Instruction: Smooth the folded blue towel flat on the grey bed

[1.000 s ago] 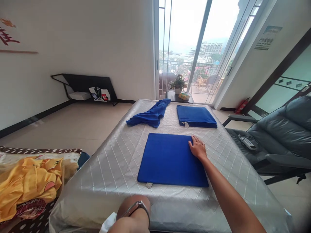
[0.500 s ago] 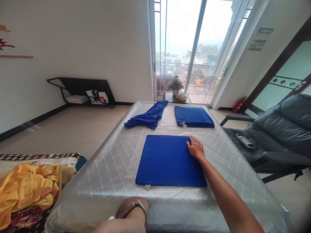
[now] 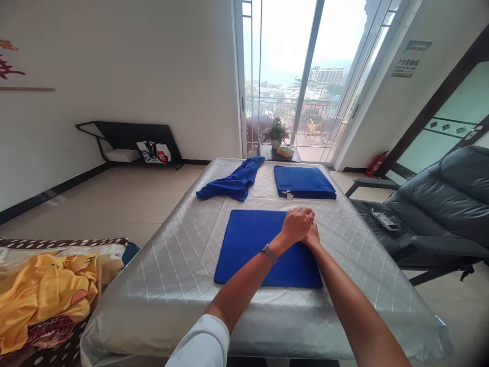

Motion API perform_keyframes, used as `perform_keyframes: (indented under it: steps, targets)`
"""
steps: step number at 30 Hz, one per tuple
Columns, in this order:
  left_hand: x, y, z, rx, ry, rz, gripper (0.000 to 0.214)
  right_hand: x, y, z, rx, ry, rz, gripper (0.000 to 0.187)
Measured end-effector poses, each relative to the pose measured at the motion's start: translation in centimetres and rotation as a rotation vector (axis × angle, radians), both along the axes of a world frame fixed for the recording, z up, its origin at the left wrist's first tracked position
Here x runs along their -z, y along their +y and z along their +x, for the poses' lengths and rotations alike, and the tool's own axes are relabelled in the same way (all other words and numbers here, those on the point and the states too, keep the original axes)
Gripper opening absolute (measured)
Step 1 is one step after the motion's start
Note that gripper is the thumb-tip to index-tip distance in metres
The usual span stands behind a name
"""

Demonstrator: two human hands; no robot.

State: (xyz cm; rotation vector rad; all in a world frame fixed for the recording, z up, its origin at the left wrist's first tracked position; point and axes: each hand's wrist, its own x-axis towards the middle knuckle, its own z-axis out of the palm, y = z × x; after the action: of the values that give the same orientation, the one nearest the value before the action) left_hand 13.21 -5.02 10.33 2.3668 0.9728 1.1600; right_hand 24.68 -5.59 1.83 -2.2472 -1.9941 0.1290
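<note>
A flat, squarish piece of blue cloth (image 3: 244, 250) lies smooth on the silver quilted cover in front of me. My left hand (image 3: 298, 223) reaches over it to its far right corner, with the fingers curled and pressed together. Right against it is my right hand (image 3: 313, 234), whose fingers are mostly hidden behind the left one. Whether either hand grips the cloth corner is hidden. Farther back sits a neat stack of folded blue cloths (image 3: 305, 181) with white tags. To its left a crumpled blue cloth (image 3: 237, 181) lies loosely.
The silver cover (image 3: 171, 260) spans a wide bed-like surface. On the right stands a dark recliner (image 3: 451, 204) with a power strip (image 3: 385, 220) on its seat. Yellow fabric (image 3: 49, 290) lies at lower left. A potted plant (image 3: 276, 135) stands by the glass door.
My left hand has come up from the near edge and across to the cloth's far right corner, meeting my right hand, which was lying there spread out.
</note>
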Motion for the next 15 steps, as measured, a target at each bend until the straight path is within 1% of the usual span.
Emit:
perform_keyframes:
  steps: [2, 4, 5, 6, 8, 12, 15]
  targets:
    - [3.9, 0.4, 0.1, -0.043, 0.220, -0.031, 0.036, 0.5, 0.2, 0.1, 0.027, -0.017, -0.001, 0.058]
    - [7.4, 0.8, -0.4, -0.080, 0.359, -0.058, 0.045, 1.0, 0.5, 0.1, 0.056, -0.041, 0.002, 0.058]
    - [8.6, 1.1, -0.6, -0.095, 0.403, -0.068, 0.051, 1.2, 0.6, 0.1, 0.062, -0.050, 0.006, 0.057]
    - [9.5, 1.4, -0.8, -0.104, 0.436, -0.074, 0.056, 1.4, 0.7, 0.1, 0.067, -0.058, 0.010, 0.057]
    - [10.3, 1.9, -0.8, -0.117, 0.475, -0.067, 0.064, 1.6, 0.8, 0.1, 0.072, -0.065, 0.023, 0.057]
    - [10.4, 2.2, -0.6, -0.153, 0.512, -0.048, 0.070, 1.7, 1.0, 0.1, 0.077, -0.057, 0.040, 0.059]
    - [10.6, 2.6, -1.4, -0.184, 0.545, -0.082, 0.074, 1.5, 1.1, -0.1, 0.091, -0.031, 0.033, 0.059]
